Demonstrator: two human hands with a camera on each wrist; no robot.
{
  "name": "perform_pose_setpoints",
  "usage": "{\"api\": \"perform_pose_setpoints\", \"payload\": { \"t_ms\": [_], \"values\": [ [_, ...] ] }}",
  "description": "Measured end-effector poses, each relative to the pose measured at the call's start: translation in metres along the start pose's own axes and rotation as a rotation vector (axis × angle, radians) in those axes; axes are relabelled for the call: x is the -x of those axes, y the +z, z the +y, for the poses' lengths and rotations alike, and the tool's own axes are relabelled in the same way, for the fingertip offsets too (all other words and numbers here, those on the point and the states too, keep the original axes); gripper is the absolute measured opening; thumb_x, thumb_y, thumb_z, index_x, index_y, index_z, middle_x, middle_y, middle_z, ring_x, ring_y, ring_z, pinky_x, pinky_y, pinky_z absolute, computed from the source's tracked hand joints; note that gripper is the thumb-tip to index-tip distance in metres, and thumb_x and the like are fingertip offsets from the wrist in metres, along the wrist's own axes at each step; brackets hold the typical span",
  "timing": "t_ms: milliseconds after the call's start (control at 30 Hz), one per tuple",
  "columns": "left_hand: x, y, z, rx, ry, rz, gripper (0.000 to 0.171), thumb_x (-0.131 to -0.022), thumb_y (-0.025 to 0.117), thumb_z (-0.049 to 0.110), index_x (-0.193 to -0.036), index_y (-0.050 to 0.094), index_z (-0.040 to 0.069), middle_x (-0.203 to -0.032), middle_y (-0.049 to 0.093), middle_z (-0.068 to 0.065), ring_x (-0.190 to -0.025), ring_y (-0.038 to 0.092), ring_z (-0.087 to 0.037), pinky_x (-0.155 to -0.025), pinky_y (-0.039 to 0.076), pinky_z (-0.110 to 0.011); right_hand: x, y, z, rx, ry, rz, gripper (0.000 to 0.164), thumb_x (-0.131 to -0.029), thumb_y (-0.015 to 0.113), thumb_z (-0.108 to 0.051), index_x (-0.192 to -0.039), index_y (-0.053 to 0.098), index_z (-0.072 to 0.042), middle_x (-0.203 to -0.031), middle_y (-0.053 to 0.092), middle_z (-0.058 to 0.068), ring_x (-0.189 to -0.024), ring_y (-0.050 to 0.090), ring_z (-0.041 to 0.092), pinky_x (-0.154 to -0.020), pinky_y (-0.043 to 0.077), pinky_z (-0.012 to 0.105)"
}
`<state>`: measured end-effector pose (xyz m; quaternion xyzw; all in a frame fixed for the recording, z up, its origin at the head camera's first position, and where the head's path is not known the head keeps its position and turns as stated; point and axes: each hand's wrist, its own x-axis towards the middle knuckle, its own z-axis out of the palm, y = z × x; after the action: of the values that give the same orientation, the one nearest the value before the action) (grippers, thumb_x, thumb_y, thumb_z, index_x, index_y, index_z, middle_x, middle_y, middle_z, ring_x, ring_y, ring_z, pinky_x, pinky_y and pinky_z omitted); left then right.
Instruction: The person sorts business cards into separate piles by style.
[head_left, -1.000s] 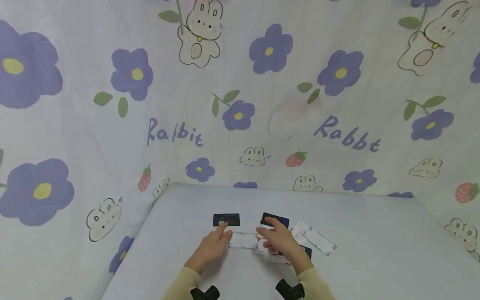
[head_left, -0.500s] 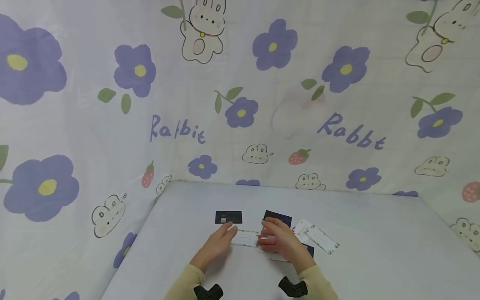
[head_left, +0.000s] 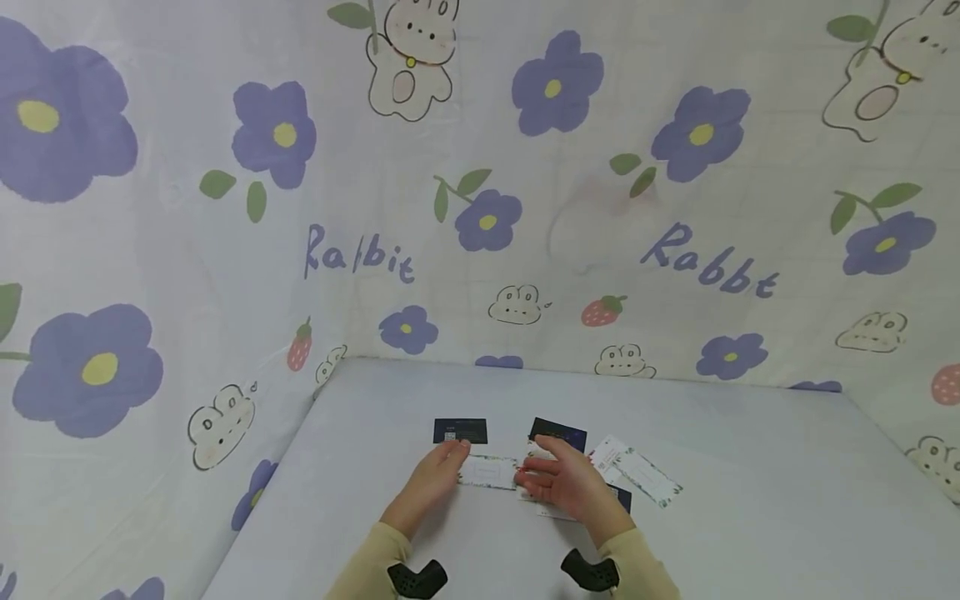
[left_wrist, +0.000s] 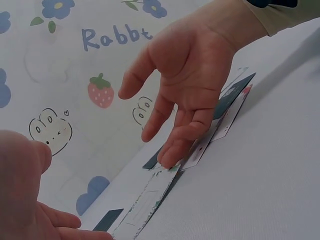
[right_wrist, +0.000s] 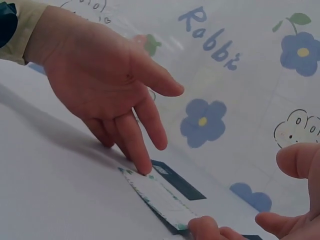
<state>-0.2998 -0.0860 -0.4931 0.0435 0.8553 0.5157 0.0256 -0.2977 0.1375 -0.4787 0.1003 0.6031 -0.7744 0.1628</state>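
Observation:
A white card with a floral border (head_left: 489, 472) lies between the two hands. My left hand (head_left: 427, 490) is at its left end; the right wrist view shows a fingertip of the left hand touching that end, with the fingers loosely extended. At the card's right end is my right hand (head_left: 576, 487), its palm turned inward and its fingers spread and relaxed. In the left wrist view, fingertips of the right hand (left_wrist: 192, 75) meet the card's end. Just beyond the left hand lies a dark card (head_left: 468, 429) with a small printed square.
Another dark card (head_left: 562, 432) lies behind the right hand. White cards (head_left: 648, 475) overlap to its right, and more cards, partly hidden, lie beneath that hand. The white table (head_left: 735, 500) meets a curtain (head_left: 480, 275) printed with flowers and rabbits.
The right hand's fingers have drawn back from the rear dark card to the white card's right end. The left hand has settled at the left end. The head view has shifted slightly.

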Motion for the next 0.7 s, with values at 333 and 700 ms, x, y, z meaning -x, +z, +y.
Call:
{"api": "perform_pose_setpoints", "payload": {
  "t_ms": [333,700],
  "values": [
    [-0.002,-0.002,-0.001,0.012,-0.034,0.022,0.061,-0.106,0.044,0.04,-0.143,0.048,-0.008,-0.145,0.052,-0.033,-0.139,0.045,-0.051,-0.116,0.036,-0.062,0.001,0.004,-0.002,-0.058,-0.003,-0.043,0.066,-0.105,0.051,-0.033,-0.157,0.024,-0.001,-0.123,0.068,0.021,-0.099,0.07,0.021,-0.084,0.056,0.027],
    [0.0,0.003,-0.003,0.02,-0.04,0.04,0.063,-0.105,0.047,0.041,-0.148,0.043,-0.005,-0.143,0.054,-0.033,-0.137,0.049,-0.05,-0.115,0.037,-0.062,-0.001,0.011,0.004,-0.031,-0.017,-0.04,0.065,-0.104,0.054,-0.032,-0.153,0.027,0.0,-0.108,0.073,0.01,-0.088,0.07,0.015,-0.076,0.055,0.024]
  ]
}}
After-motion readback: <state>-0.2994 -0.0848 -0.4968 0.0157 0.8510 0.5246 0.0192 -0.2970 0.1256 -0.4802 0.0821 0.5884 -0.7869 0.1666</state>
